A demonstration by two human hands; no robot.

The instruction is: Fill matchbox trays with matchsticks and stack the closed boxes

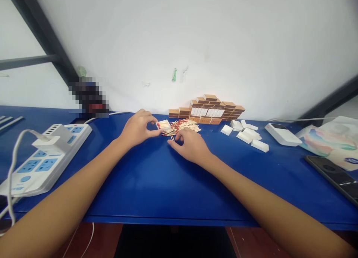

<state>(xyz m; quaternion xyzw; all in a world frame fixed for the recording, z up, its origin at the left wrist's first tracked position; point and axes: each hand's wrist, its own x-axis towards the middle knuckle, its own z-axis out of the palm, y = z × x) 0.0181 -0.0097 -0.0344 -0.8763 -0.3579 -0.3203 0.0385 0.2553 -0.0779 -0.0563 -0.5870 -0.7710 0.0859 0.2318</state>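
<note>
Between the thumb and fingers of my left hand [139, 128] is a small white matchbox tray [163, 125] with red-tipped matches lying in it. My right hand [192, 145] is at the front of a loose heap of matches [184, 126], its thumb and fingers closed on a few matches [172, 137] whose ends show. Behind the heap, several brown and white matchboxes [207, 110] are stacked in a stepped pile against the wall. To the right lie several white matchbox trays [246, 134] scattered on the blue table [156, 187].
A white power strip [53, 157] with a plugged-in charger [52, 144] and cable occupies the left side. On the right are a white device [283, 134], a dark phone [332, 176] and a colourful plastic packet [321, 138]. The white wall [179, 45] bounds the table's back.
</note>
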